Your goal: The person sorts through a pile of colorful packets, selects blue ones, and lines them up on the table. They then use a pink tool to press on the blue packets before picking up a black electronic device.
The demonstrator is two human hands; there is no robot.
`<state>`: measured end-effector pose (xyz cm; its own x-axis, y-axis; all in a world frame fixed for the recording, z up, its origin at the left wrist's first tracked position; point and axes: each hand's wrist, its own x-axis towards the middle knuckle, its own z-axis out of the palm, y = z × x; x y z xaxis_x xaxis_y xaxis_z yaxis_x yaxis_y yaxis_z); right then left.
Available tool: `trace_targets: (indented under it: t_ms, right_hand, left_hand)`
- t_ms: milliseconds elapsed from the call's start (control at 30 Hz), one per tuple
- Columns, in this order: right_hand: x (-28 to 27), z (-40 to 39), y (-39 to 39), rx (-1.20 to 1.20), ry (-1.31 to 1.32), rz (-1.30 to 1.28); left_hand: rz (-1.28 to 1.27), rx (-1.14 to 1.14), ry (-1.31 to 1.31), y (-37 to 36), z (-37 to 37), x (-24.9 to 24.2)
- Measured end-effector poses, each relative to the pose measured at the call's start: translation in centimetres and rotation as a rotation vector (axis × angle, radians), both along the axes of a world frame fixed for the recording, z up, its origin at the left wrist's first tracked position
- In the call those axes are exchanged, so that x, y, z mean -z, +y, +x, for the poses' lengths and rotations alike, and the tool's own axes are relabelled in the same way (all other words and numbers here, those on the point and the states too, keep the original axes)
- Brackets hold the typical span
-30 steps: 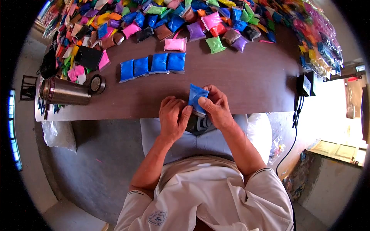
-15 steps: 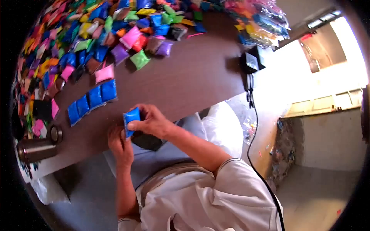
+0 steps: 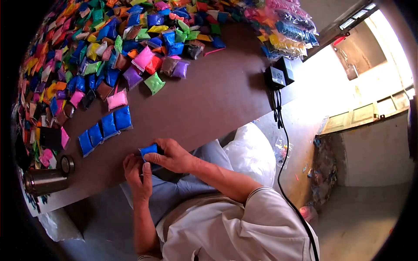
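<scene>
A small blue packet [image 3: 149, 150] is held just over the near edge of the table. My right hand [image 3: 175, 157] grips it, thumb across its face and fingers behind. From below, my left hand [image 3: 138, 179] meets the packet's lower end, its thumb against the edge and its fingers curled; part of that grip is hidden. Farther in on the table lies a row of several blue packets [image 3: 109, 125], side by side. A pink packet [image 3: 117, 100] sits just beyond this row.
A large heap of colourful packets [image 3: 100, 52] covers the far left of the table [image 3: 204, 100]. Stacked clear bags [image 3: 291, 32] stand at the far right, near black power adapters [image 3: 276, 78] with a hanging cable. A metal flask [image 3: 45, 182] lies at the left edge.
The blue packet has tipped, so less of its face shows. Both hands stay on it, with the left thumb now more upright. The whole view has shifted slightly.
</scene>
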<state>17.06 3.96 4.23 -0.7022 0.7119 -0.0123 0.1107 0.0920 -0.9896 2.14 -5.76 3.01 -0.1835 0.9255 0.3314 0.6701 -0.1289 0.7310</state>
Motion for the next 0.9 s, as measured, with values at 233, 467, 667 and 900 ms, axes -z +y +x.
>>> trace_targets:
  t_ms: [233,467,667,900]
  right_hand:
    - [0.0,-0.6,-0.2,0.059,0.168,-0.225]
    - [0.8,0.0,0.4,-0.062,0.152,-0.092]
    - [-2.2,1.3,-1.2,-0.039,0.177,-0.442]
    - [-3.6,2.2,-1.3,-0.111,0.190,-0.392]
  left_hand:
    - [0.064,0.002,0.083,0.3,0.4,-0.9]
    - [-0.091,-0.024,-0.189,-1.4,2.2,-0.7]
    - [-0.171,0.026,-0.531,-3.1,2.5,1.1]
    - [-0.179,0.098,-0.647,-2.6,3.9,-1.1]
